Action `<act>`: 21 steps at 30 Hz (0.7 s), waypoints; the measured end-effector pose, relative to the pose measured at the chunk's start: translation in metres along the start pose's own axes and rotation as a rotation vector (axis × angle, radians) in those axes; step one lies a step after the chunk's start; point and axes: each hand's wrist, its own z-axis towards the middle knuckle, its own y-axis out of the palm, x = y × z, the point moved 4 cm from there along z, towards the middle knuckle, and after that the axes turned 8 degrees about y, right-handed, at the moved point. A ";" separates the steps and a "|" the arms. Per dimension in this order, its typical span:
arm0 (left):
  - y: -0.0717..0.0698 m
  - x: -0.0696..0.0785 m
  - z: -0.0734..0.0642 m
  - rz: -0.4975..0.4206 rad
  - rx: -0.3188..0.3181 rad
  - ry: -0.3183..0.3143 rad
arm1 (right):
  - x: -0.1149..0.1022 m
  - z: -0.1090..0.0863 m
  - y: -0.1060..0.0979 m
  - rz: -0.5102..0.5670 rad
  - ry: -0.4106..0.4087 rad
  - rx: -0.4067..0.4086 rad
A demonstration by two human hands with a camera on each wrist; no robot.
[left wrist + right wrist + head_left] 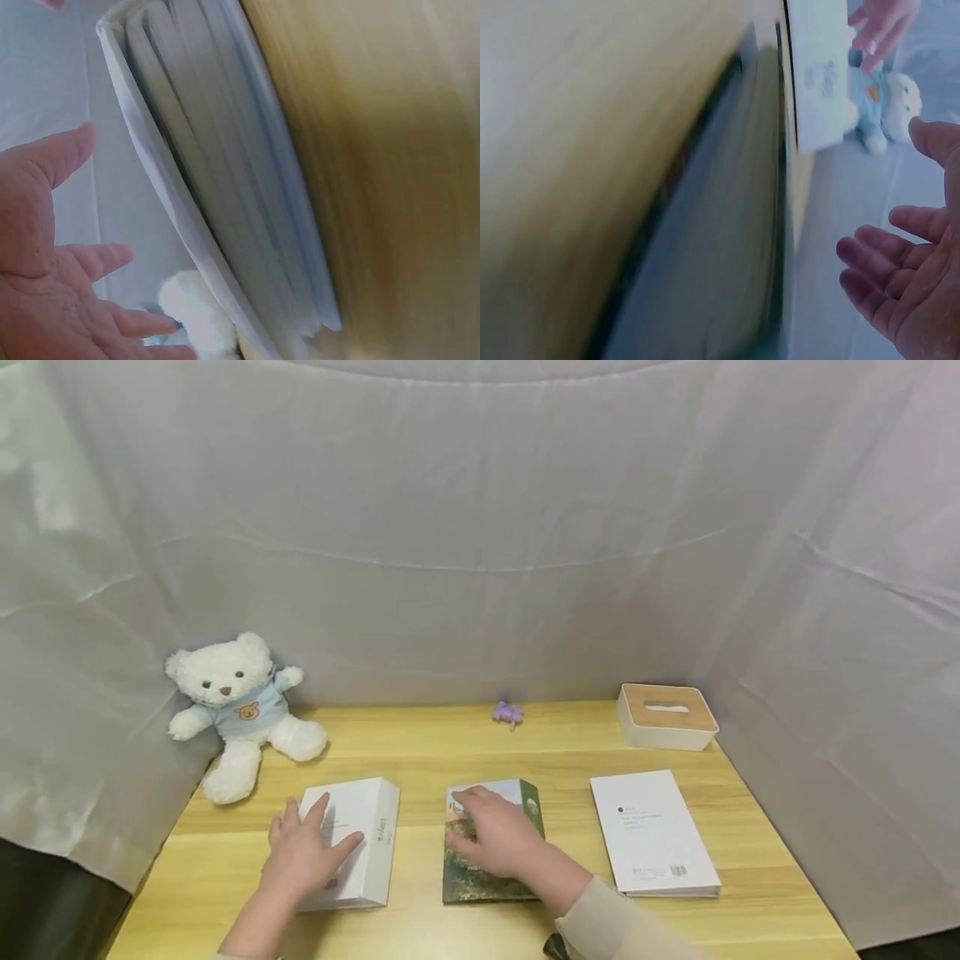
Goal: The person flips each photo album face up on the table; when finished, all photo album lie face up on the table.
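My left hand (pixel 300 856) hovers over a thick white book (pixel 378 852) lying at the left, fingers and thumb spread. In the left wrist view, that book's page edges (pixel 225 165) show between its covers, with the fingers beside the upper cover. Over a dark green book (pixel 480 889) with a landscape picture on its cover is my right hand (pixel 498 835), its fingers loosely extended. The right wrist view shows this hand's palm and fingers apart from the green book's page edges (pixel 712 210). Neither hand grips anything.
Another white book (pixel 656 835) lies at the right of the wooden table (pixel 420 735). Behind it stands a tissue box (pixel 667 739) with a wooden lid. A small purple object (pixel 507 713) lies at the back, and a white teddy bear (pixel 243 710) sits at the back left. Grey curtains surround the table.
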 end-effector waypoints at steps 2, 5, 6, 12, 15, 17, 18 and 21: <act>0.001 -0.003 0.001 -0.004 -0.015 -0.002 | -0.006 0.004 0.009 0.055 0.016 -0.035; 0.002 -0.007 0.002 0.004 -0.032 0.005 | -0.019 0.010 0.021 0.082 0.021 -0.065; 0.002 -0.008 0.003 0.010 -0.036 0.009 | -0.024 0.012 0.024 0.078 0.018 -0.074; 0.003 -0.011 0.004 0.018 -0.059 -0.003 | -0.051 0.024 0.040 0.079 0.016 -0.127; 0.002 -0.014 0.004 0.017 -0.077 -0.006 | -0.060 0.030 0.047 0.135 0.047 -0.170; 0.002 -0.015 0.004 0.018 -0.094 0.000 | -0.064 0.032 0.051 0.162 0.067 -0.195; 0.002 -0.016 0.004 0.021 -0.100 0.009 | -0.066 0.032 0.054 0.175 0.077 -0.207; 0.002 -0.016 0.005 0.006 -0.114 0.020 | -0.070 0.034 0.059 0.219 0.105 -0.237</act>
